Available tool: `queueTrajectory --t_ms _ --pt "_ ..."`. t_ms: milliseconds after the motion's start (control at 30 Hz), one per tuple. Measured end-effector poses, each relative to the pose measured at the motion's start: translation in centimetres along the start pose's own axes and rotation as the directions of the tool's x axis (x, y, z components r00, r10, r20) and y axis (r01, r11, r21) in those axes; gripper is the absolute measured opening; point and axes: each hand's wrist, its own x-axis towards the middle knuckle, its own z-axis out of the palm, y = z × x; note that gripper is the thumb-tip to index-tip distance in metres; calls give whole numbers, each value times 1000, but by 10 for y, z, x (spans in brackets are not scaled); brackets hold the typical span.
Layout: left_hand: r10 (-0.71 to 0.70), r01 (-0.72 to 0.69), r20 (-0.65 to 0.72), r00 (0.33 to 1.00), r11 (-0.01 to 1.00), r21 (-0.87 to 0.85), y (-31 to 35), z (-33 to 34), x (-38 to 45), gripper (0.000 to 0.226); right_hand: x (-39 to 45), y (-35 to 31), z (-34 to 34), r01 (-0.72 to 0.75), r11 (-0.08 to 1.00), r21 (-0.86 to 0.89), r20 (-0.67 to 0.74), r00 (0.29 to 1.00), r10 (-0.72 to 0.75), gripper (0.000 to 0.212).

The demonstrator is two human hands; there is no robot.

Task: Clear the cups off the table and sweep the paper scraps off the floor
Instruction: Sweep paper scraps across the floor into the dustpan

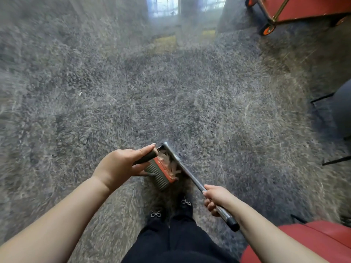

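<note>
My left hand [117, 166] grips the dustpan [161, 172], which holds white paper scraps [171, 164], above the grey carpet [133, 92]. My right hand [214, 198] grasps the metal broom handle [191, 177].

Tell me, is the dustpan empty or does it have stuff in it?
Not empty: the dustpan has pale paper scraps lying inside it.

Two hands [121, 166], one dustpan [161, 171], one metal handle [191, 179], one stray scrap [80, 93].
</note>
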Motion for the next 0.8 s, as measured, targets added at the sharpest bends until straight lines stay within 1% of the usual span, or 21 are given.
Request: queueTrajectory --t_ms 100,200,267,367,467,633,700,800 --pt "-94 94 -88 992 996 -6 0 -7 -23 55 -5 -10 -3 20 999 -34 13 1000 -19 46" --pt "-186 188 -197 963 982 -9 3 -21 -50 54 -8 -29 -1 24 998 -64 26 999 -23 44" --pt "-259 266 -242 935 964 -2 1 -33 -71 55 -11 -42 10 50 991 -123 47 998 -45 44" --pt "-400 409 -282 872 912 -31 -5 -52 -103 57 -18 -63 35 105 970 -218 104 991 -84 45" --pt "-492 506 -337 803 861 -51 -14 -74 -136 59 -26 -80 77 172 924 -342 163 979 -122 45" --pt "-542 590 -434 719 807 -29 -44 -108 -176 58 -27 -104 159 236 853 -465 239 961 -136 47" --pt "-552 608 -473 687 793 -43 -59 -122 -188 56 -29 -113 193 250 837 -487 262 956 -133 44" --pt "-592 673 -530 607 738 -53 -91 -149 -216 55 -29 -127 257 241 841 -484 300 949 -99 37"
